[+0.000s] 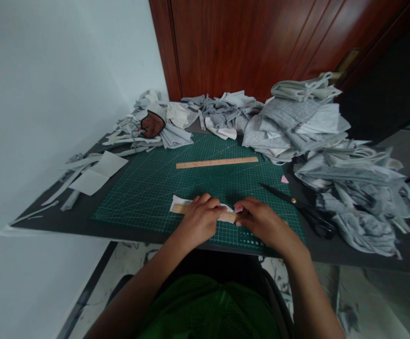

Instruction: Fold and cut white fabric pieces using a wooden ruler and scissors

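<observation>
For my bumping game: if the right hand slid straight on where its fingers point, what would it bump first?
The right hand would probably bump the left hand, resting on the nearer ruler; exact heights are hard to judge.

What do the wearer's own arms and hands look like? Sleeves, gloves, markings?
Left hand and right hand: both ungloved. Left forearm and right forearm: bare, no sleeves, watch, bracelet or cables visible. Rings or small markings: too blurred to tell. Between the arms, a green garment with a mesh-like texture shows.
</observation>
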`<action>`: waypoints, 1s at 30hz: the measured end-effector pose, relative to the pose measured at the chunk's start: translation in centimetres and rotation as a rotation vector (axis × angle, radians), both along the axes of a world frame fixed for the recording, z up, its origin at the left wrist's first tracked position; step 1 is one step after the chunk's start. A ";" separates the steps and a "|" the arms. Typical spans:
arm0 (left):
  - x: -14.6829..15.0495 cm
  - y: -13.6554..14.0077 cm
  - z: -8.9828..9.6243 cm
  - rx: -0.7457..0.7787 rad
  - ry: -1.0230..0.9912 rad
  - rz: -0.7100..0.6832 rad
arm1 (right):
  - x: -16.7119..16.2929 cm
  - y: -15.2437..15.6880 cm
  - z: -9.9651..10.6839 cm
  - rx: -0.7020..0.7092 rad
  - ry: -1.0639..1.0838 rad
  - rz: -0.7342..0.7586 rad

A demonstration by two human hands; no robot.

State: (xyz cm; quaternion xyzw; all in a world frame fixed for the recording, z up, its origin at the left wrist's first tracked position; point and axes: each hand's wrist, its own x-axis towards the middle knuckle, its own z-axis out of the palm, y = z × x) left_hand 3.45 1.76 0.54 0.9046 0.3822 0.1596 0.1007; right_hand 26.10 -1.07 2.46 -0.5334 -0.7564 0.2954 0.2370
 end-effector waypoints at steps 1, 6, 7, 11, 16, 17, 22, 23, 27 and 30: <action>-0.1 0.1 -0.1 -0.010 -0.016 -0.004 | 0.0 0.0 0.0 -0.004 0.002 0.007; -0.2 0.2 -0.1 -0.061 -0.103 -0.011 | 0.3 0.0 -0.3 -0.010 0.017 0.036; -0.3 0.2 0.0 -0.061 -0.104 -0.012 | 0.4 0.0 -0.3 -0.013 0.022 0.039; -0.3 0.0 0.3 -0.036 -0.077 -0.001 | 0.5 0.0 -0.5 -0.029 0.037 0.035; -0.3 0.0 0.4 -0.032 -0.064 -0.003 | 0.6 0.1 -0.5 -0.044 0.037 0.035; -0.3 0.0 0.4 -0.031 -0.064 -0.005 | 0.6 0.1 -0.4 -0.044 0.040 0.036; -0.3 0.0 0.4 -0.024 -0.056 -0.003 | 0.5 -0.1 -0.2 -0.058 0.055 0.014; -0.3 0.0 0.4 -0.024 -0.056 -0.004 | 0.6 -0.1 -0.2 -0.063 0.059 0.010; -0.3 0.0 0.4 -0.033 -0.053 -0.010 | 0.7 -0.1 -0.3 -0.068 0.076 0.007; -0.3 0.1 0.3 -0.034 -0.047 -0.008 | 0.8 -0.1 -0.3 -0.069 0.082 0.005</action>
